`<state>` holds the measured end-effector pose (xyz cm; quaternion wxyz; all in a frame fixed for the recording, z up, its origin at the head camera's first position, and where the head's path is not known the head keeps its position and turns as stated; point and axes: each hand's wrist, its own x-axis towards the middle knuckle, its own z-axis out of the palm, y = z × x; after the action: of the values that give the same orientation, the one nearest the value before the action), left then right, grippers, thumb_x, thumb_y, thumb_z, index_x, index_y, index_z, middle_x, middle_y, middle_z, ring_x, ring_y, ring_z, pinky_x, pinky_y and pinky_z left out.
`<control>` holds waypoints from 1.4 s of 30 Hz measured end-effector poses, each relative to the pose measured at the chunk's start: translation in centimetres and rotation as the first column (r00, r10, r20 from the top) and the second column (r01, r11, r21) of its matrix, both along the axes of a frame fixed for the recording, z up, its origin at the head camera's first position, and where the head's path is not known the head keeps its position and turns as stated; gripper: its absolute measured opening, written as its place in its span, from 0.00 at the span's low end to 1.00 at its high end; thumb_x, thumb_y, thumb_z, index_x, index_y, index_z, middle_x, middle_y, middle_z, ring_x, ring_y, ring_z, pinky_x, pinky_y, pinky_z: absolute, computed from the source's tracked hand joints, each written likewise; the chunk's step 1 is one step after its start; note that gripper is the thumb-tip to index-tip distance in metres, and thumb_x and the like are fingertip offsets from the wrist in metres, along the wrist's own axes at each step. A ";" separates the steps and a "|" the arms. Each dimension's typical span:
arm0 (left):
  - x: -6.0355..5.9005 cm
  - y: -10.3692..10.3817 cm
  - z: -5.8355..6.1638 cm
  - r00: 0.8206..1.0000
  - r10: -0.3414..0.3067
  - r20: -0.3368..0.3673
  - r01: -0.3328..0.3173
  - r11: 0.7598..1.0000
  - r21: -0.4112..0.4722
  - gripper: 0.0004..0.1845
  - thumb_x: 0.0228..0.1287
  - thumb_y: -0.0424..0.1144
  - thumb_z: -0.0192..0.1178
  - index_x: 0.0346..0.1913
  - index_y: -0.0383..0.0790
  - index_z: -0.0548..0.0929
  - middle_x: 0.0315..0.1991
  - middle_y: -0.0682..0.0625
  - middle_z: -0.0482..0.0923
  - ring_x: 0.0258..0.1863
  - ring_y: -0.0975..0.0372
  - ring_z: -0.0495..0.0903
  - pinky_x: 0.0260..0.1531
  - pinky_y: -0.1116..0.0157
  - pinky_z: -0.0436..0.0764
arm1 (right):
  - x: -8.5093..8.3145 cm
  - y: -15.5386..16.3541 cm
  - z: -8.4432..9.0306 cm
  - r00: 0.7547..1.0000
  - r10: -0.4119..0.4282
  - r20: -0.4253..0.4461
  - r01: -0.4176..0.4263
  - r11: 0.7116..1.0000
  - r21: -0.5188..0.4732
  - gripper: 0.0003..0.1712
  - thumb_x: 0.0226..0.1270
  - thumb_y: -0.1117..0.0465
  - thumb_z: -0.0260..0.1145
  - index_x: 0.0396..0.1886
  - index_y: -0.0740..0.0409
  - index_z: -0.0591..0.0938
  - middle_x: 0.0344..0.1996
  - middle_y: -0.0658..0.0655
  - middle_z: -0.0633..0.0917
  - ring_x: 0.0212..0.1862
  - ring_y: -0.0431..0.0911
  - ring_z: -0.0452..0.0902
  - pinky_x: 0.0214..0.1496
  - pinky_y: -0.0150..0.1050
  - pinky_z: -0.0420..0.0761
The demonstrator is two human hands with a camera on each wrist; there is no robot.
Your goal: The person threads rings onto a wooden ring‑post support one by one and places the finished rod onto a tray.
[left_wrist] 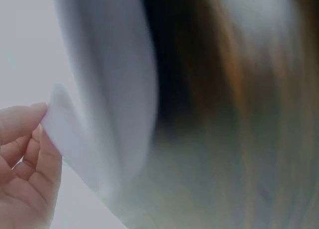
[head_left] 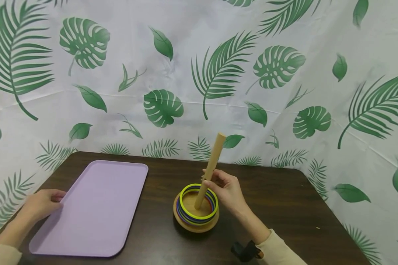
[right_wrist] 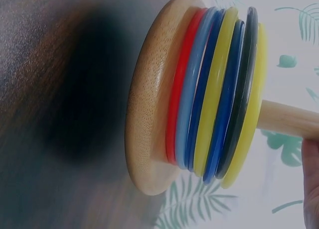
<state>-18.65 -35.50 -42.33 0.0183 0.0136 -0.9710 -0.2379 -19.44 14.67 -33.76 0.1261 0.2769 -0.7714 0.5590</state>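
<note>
My right hand holds the upright wooden peg of a ring-toss stand between thumb and fingers. The peg leans to the right, and the round wooden base tilts with a dark shadow under it. Several rings are stacked around the peg, from a red ring by the base to a yellow ring outermost, with blue, yellow and dark ones between. My left hand grips the left rim of a light purple tray; in the left wrist view the thumb and fingers pinch its edge.
Both things are on or over a dark brown wooden table. Behind it hangs a white cloth printed with green leaves. A black strap-like object sits by my right sleeve.
</note>
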 end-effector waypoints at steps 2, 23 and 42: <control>-0.1 0.8 0.0 1.000 -0.018 -0.002 0.018 1.000 0.002 0.19 0.48 0.30 0.61 0.43 0.20 0.78 0.31 0.36 0.81 0.32 0.44 0.79 0.31 0.52 0.75 | -0.4 0.4 -0.5 1.000 -0.013 0.008 0.013 1.000 -0.003 0.16 0.57 0.74 0.65 0.48 0.70 0.81 0.35 0.67 0.86 0.38 0.40 0.83 0.41 0.32 0.81; -1.7 15.5 0.1 0.986 -0.155 0.069 0.109 0.888 0.446 0.17 0.50 0.24 0.64 0.45 0.20 0.78 0.29 0.45 0.79 0.25 0.60 0.80 0.24 0.63 0.83 | -0.8 3.1 -0.2 0.996 -0.090 0.019 0.090 0.996 -0.024 0.16 0.58 0.75 0.64 0.48 0.71 0.80 0.35 0.69 0.85 0.36 0.41 0.82 0.38 0.30 0.80; -2.4 25.2 0.0 0.970 -0.244 0.017 0.201 0.834 0.513 0.16 0.49 0.24 0.66 0.44 0.23 0.81 0.23 0.49 0.77 0.19 0.63 0.78 0.21 0.65 0.82 | -2.3 4.2 -1.6 0.994 -0.110 -0.004 0.110 0.993 -0.039 0.14 0.58 0.71 0.67 0.45 0.69 0.82 0.33 0.68 0.85 0.34 0.37 0.80 0.37 0.29 0.80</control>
<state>-21.08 -10.26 -42.35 -0.0535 -0.0853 -0.8688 -0.4848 -21.69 18.92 -35.33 0.1644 0.2333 -0.7741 0.5651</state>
